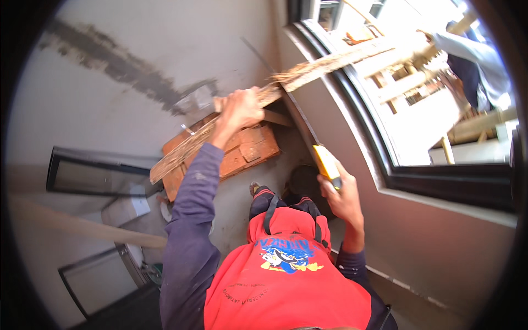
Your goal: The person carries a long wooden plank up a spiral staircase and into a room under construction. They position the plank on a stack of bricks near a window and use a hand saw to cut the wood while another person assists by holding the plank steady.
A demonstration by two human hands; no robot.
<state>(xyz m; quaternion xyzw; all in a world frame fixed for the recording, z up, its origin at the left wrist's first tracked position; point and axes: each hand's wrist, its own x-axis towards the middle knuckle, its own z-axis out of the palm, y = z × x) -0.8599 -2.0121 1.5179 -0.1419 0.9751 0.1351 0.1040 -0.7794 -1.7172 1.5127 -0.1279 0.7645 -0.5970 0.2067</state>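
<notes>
A long, rough wooden plank [330,65] slants from the lower left up through the window opening. My left hand [242,113] is closed over it, just left of the cut. My right hand [342,192] grips a handsaw [325,161] by its yellow and black handle. The saw's thin blade crosses the plank close to the window, and its tip sticks out beyond the far side. Shavings or splintered fibres show on the wood beside the blade.
Orange-red bricks [250,147] are stacked below the plank. A black window frame [396,175] borders the opening on the right. Outside, a person in a light sleeve [473,52] stands among bamboo poles [484,125]. Another black frame [52,168] leans at the left wall.
</notes>
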